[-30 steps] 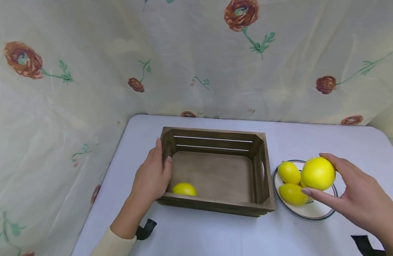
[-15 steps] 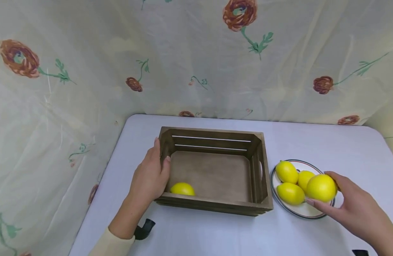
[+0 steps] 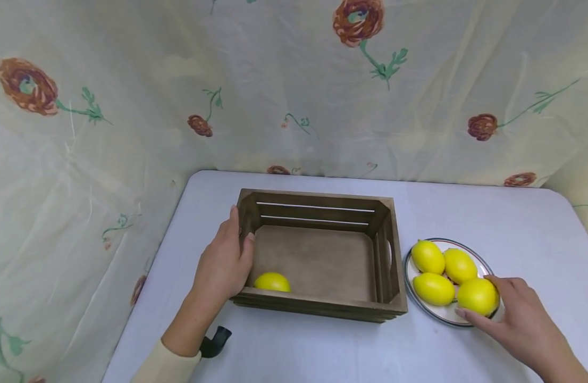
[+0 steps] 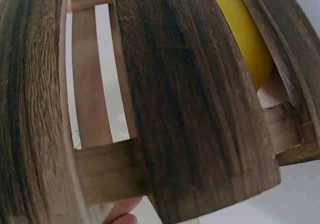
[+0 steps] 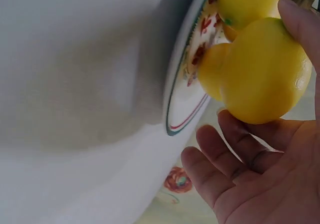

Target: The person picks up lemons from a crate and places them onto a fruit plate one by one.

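A brown wooden crate (image 3: 318,308) stands on the table, one lemon (image 3: 272,282) lying in its near left corner. My left hand (image 3: 224,260) grips the crate's left end, thumb on the inner side. Slats fill the left wrist view, with my fingertips (image 4: 125,211) showing under them and part of the lemon (image 4: 247,38) through a gap. To the right, my right hand (image 3: 526,319) pinches a lemon (image 3: 478,297) between thumb and fingers, low over a plate (image 3: 447,318). Three other lemons (image 3: 434,289) lie on that plate. In the right wrist view the pinched lemon (image 5: 265,71) overlaps the others.
The white table (image 3: 322,351) has its left edge and rounded back corners in view. A floral cloth (image 3: 275,80) hangs behind the table and along its left side. A black strap end (image 3: 216,342) sticks out beside my left wrist.
My right hand has lowered its lemon from above the plate down among the others, uncovering the lemon behind it. My left hand and the crate have stayed put.
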`<state>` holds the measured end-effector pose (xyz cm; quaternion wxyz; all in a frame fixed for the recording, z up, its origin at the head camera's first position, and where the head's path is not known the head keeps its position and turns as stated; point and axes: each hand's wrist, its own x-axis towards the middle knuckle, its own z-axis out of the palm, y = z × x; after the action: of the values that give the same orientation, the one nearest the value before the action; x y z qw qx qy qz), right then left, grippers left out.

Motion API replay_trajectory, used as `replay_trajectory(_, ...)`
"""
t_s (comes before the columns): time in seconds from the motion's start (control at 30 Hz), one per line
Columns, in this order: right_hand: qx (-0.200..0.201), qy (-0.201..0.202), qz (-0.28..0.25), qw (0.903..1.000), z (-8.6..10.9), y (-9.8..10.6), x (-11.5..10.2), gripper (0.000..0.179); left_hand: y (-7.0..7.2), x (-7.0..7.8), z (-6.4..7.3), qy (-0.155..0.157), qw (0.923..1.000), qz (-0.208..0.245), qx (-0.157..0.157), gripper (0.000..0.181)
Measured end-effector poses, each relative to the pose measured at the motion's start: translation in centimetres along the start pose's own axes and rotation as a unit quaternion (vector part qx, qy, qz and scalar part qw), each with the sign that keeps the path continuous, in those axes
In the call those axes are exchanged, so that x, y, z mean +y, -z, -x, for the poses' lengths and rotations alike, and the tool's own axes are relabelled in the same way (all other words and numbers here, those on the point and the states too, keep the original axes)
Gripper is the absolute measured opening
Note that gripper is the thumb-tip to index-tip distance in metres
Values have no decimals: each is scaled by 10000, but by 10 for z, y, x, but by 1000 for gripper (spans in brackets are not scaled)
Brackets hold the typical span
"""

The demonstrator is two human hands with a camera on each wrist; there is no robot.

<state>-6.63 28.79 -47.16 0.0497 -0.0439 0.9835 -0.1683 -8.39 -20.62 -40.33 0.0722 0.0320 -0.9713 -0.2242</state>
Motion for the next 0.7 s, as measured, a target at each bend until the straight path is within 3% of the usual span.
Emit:
replay_trajectory(0.23,-399,-317,93,9987,-2,-13,5,109,0,1,-1,15,10000,11,6,65)
replay_trajectory(0.47,-125,-226,124,9996,-4,-20,8,106,0,1,-1,-27,10000,59,14,63)
replay_trajectory(0.7,-159,-405,168,9989,-6,-24,3,108,0,0,-1,10,10000,-10,50,64)
